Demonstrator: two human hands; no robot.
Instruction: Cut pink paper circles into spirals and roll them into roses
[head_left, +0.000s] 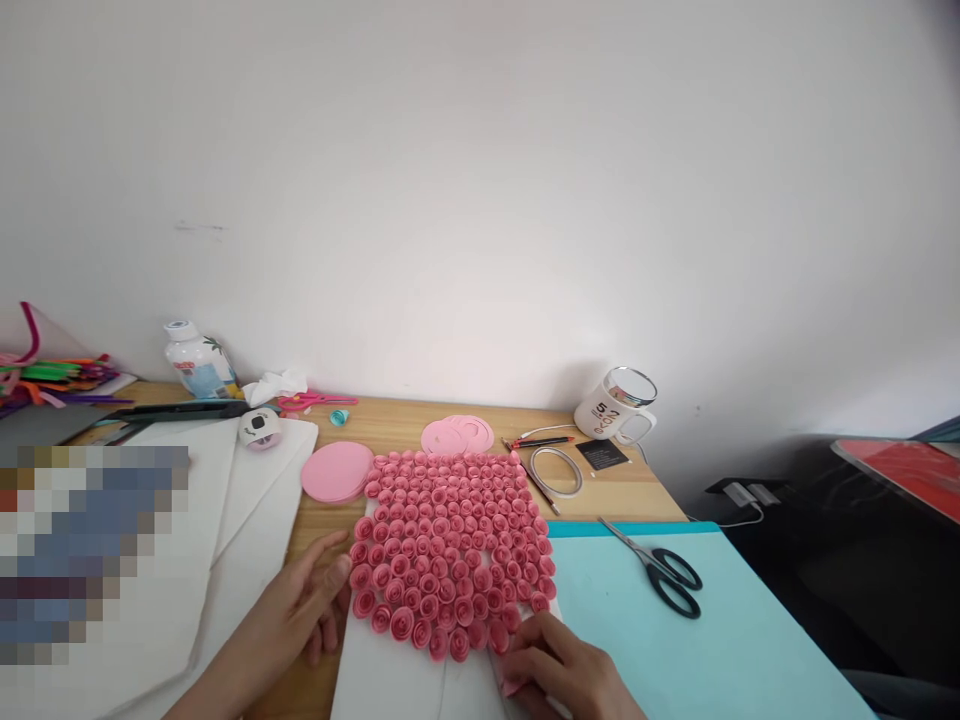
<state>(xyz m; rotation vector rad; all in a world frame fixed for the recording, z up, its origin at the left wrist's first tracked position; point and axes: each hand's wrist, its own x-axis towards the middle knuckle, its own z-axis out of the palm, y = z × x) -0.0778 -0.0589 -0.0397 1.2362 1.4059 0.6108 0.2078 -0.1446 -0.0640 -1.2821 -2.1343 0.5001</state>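
A dense patch of several pink rolled paper roses [450, 540] covers a white sheet [390, 680] on the wooden desk [405, 415]. My left hand [304, 600] lies beside the patch's left edge, fingers stretched out and touching the outer roses. My right hand [562, 665] is at the patch's lower right corner, fingers curled and pinched on a pink rose at the edge. Flat pink paper discs [337, 470] and pink spiral cut-outs [457, 435] lie just behind the roses.
Black-handled scissors [664, 570] rest on a teal mat [690, 640] at the right. A white mug [619, 405], tape ring [556, 470], pencils, a bottle [196, 362], a hole punch [259, 428] and white foam sheets [247, 520] crowd the desk.
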